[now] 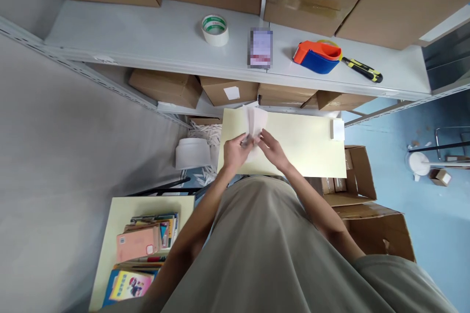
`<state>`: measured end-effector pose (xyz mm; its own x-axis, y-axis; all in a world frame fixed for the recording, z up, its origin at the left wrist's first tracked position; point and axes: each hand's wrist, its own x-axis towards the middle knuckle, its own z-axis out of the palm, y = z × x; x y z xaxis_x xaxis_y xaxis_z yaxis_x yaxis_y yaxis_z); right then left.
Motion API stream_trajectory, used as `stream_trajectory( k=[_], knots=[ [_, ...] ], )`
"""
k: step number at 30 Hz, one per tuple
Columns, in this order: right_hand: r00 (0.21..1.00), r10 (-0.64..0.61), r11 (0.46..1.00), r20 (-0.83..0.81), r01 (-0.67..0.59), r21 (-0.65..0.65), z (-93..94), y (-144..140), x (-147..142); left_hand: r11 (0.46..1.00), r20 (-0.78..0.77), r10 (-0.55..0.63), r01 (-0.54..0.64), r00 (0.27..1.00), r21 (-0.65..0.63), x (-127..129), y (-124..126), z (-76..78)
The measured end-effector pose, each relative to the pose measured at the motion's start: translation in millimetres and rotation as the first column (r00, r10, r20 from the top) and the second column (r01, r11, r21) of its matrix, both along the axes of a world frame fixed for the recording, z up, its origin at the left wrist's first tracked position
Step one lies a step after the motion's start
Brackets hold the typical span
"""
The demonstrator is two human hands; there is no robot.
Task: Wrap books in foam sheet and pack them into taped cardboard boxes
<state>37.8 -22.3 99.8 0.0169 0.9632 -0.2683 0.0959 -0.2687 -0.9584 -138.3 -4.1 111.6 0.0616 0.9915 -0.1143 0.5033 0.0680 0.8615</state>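
Observation:
Both hands are closed at the lower part of a pale, creased paper piece (256,118) over the cream tabletop (301,149). My left hand (235,152) grips its lower left, with a small dark grey patch at the fingertips, too blurred to name. The fingers of my right hand (272,149) pinch the paper from the right, close beside the left fingertips. The paper's upper end spreads out away from me, and a bit of white shows behind it. A small white stack (337,129) lies at the table's right end.
On the grey shelf (147,34) ahead are a tape roll (215,32), a blurred-out card (260,49), an orange-blue tape dispenser (317,57) and a utility knife (363,69). Open cardboard boxes (378,234) stand right. Books (137,243) lie on a side table; a white bin (193,154) stands left.

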Motion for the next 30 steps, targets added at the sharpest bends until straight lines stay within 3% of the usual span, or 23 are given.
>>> stream_trajectory(
  k=[3, 5, 7, 10, 11, 13, 15, 16, 19, 22, 30],
  knots=[
    [0.998, -0.053, 0.998, -0.015, 0.052, -0.022, 12.8, 1, -17, 0.993, -0.169, -0.092, 0.104, 0.981, 0.060, 19, -14, 15.1],
    [0.991, -0.131, 0.990, -0.033, 0.129, -0.058, 18.0, 4, -14, 0.978, -0.187, -0.176, 0.193, 0.967, 0.082, 28, -23, 21.1],
    [0.983, -0.172, 0.983, -0.056, 0.168, -0.072, 18.9, 7, -3, 0.953, -0.088, -0.279, 0.287, 0.956, 0.097, 31, -27, 20.4],
    [0.982, -0.180, 0.983, -0.050, 0.177, -0.053, 15.4, 10, 20, 0.935, 0.247, -0.351, 0.354, 0.903, 0.036, 25, -21, 5.8],
    [0.984, -0.171, 0.984, -0.052, 0.168, -0.054, 14.3, 10, 27, 0.949, 0.326, -0.297, 0.314, 0.898, -0.001, 21, -16, -1.3],
    [0.989, -0.129, 0.990, -0.078, 0.123, -0.072, 13.9, 10, 38, 0.990, 0.362, -0.094, 0.127, 0.927, -0.068, 13, -3, -15.3],
    [0.986, -0.077, 0.993, -0.145, 0.063, -0.098, 16.7, 10, 44, 0.990, 0.342, 0.103, -0.063, 0.934, -0.126, 7, 8, -25.5],
    [0.980, -0.054, 0.993, -0.192, 0.033, -0.110, 19.1, 10, 46, 0.980, 0.368, 0.155, -0.094, 0.917, -0.178, 4, 13, -28.3],
    [0.938, 0.013, 0.985, -0.347, -0.073, -0.159, 28.5, 13, 48, 0.907, 0.550, 0.240, 0.017, 0.800, -0.421, 1, 19, -28.0],
    [0.897, 0.053, 0.964, -0.440, -0.162, -0.213, 35.9, 17, 52, 0.826, 0.610, 0.362, 0.061, 0.705, -0.561, 3, 18, -20.6],
    [0.927, 0.129, 0.966, -0.352, -0.198, -0.167, 23.3, 34, 73, 0.812, 0.559, 0.475, -0.094, 0.680, -0.576, 14, 19, -13.2]
  ],
)
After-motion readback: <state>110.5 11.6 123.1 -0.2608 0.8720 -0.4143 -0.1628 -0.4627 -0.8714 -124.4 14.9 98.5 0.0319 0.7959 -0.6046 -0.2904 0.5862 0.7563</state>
